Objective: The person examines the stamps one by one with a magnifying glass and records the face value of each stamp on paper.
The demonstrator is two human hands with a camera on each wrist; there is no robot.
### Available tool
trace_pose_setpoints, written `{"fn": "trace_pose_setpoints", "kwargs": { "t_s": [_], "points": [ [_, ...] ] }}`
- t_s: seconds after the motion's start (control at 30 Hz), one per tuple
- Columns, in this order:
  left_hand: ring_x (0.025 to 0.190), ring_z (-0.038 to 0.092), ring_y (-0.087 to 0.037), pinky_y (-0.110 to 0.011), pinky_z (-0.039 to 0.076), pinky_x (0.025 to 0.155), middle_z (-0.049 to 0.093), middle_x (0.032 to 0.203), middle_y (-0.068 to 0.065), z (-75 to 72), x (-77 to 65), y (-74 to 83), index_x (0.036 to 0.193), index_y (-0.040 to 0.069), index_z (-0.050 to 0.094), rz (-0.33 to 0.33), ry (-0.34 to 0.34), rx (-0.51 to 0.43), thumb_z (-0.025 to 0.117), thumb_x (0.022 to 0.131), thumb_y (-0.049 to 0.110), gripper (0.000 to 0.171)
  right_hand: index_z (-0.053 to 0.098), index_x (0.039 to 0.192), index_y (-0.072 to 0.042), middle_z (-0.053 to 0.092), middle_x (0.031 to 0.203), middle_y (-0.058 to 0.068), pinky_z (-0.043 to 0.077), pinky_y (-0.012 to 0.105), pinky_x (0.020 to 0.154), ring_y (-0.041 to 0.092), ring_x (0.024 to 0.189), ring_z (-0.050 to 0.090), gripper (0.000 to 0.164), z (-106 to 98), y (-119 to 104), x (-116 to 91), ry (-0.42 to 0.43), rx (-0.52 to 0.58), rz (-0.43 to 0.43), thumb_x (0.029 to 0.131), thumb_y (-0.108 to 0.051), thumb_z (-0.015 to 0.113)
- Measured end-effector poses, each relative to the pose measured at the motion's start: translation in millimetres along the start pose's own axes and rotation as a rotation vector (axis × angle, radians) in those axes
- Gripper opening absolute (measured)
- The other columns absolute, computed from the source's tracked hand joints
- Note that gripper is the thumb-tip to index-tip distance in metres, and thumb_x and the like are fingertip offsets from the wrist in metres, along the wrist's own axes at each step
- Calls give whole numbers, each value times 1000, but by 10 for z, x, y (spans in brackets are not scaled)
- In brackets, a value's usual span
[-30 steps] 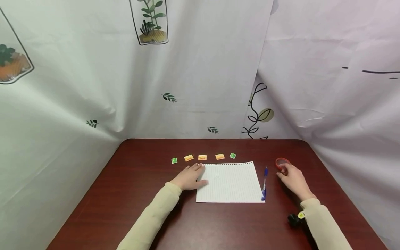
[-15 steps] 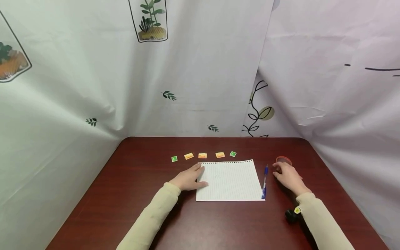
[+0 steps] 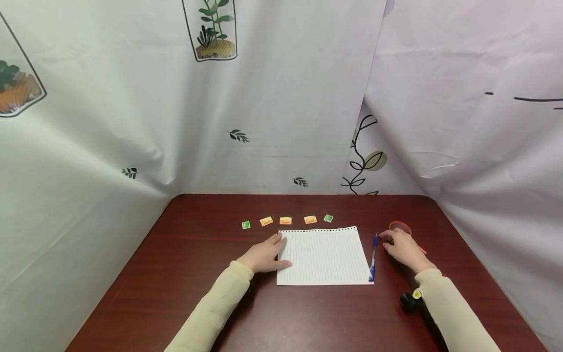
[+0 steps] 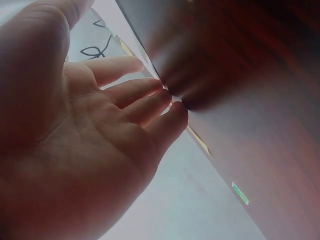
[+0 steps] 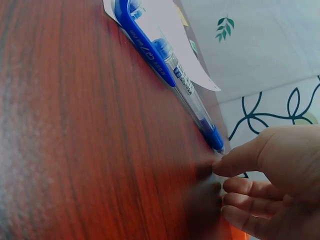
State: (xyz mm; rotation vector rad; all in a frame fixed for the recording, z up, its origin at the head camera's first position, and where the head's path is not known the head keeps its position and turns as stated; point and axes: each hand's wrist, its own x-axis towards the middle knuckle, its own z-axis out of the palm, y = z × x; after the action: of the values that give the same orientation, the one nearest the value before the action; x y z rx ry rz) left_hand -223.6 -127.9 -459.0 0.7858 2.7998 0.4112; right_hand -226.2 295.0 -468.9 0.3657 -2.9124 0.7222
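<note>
In the head view a sheet of lined paper [image 3: 325, 256] lies on the table, punched holes along its far edge. My left hand [image 3: 265, 255] rests at its left edge, fingers extended; the left wrist view shows the palm [image 4: 95, 135] and extended fingers. A blue pen [image 3: 373, 259] lies along the paper's right edge, tip pointing away. My right hand [image 3: 402, 248] is just right of the pen's tip, fingers loosely bent and holding nothing. In the right wrist view a fingertip [image 5: 225, 167] is right by the pen tip. A red-rimmed magnifying glass [image 3: 401, 226] lies behind that hand, partly hidden.
Beyond the paper, several small stamp-like pieces lie in a row, including a green one [image 3: 246, 225] and an orange one [image 3: 285, 221]. A black object [image 3: 410, 302] shows at the right wrist. Patterned white cloth [image 3: 281, 98] hangs around the dark red table [image 3: 184, 244].
My right hand has moved left, from the magnifying glass towards the pen's tip; the red handle now shows behind it. My left hand stays on the paper's left edge, shifted slightly nearer.
</note>
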Motion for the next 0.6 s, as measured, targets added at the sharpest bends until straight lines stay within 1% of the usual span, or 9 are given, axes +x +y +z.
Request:
{"fn": "trace_pose_setpoints", "kwargs": {
  "t_s": [0.1,0.2,0.33,0.5,0.6],
  "points": [
    [147,34,-31,-47,43,107,35,159,-22,10,-3,6,153,1,40,-6,4,5,67,95,49,80,70,109,9,66,102,23,51,60,85,42,98,63,22,2,-1,6,-5,-11,-8,89,0,68],
    [147,34,-31,-47,43,107,35,158,-21,16,0,7,153,1,41,-9,3,13,67,95,49,79,70,107,9,66,100,22,51,59,84,41,96,63,21,1,0,18,-3,-12,-21,88,1,68],
    [146,36,-31,-46,44,106,35,158,-21,23,6,6,152,1,42,-10,2,28,67,95,49,79,67,109,8,66,98,21,52,58,82,39,93,64,23,3,-9,21,5,4,-21,87,2,69],
    [146,36,-31,-46,45,106,36,158,-21,25,13,11,152,1,43,-11,3,37,67,95,50,79,67,115,4,67,103,22,52,58,83,39,97,64,27,14,-49,18,-6,26,-22,88,2,68],
    [146,36,-31,-46,44,106,37,158,-21,26,15,14,152,1,43,-15,4,38,67,95,50,79,68,118,0,67,104,19,51,58,84,38,98,63,29,16,-76,18,-20,17,-33,89,0,68]
  ]
}}
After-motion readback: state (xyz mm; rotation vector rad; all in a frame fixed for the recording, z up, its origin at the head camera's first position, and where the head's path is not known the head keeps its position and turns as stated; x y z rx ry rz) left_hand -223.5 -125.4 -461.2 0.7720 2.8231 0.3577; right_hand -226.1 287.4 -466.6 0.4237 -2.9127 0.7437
